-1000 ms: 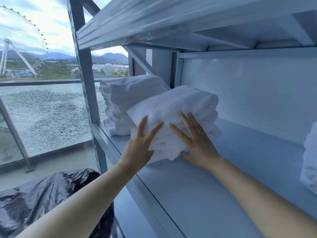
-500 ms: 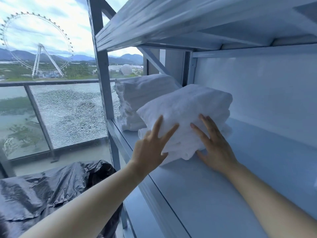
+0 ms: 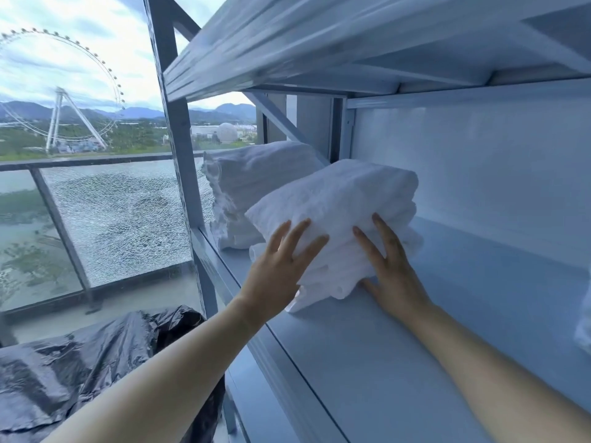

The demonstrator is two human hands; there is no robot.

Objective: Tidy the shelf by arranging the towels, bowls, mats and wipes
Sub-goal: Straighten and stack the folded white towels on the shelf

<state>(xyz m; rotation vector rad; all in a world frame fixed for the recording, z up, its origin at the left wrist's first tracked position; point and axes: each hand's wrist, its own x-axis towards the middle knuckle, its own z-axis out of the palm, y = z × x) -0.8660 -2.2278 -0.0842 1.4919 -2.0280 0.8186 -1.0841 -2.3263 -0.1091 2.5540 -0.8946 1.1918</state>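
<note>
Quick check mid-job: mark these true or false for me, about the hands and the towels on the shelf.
1. The left hand and the right hand press flat on the near towel stack. True.
2. The left hand holds a bowl. False: it touches only towels; no bowl shows.
3. A second towel stack sits behind, at the left end of the shelf. True.
4. The near towel stack lies on the floor. False: it rests on the shelf.
</note>
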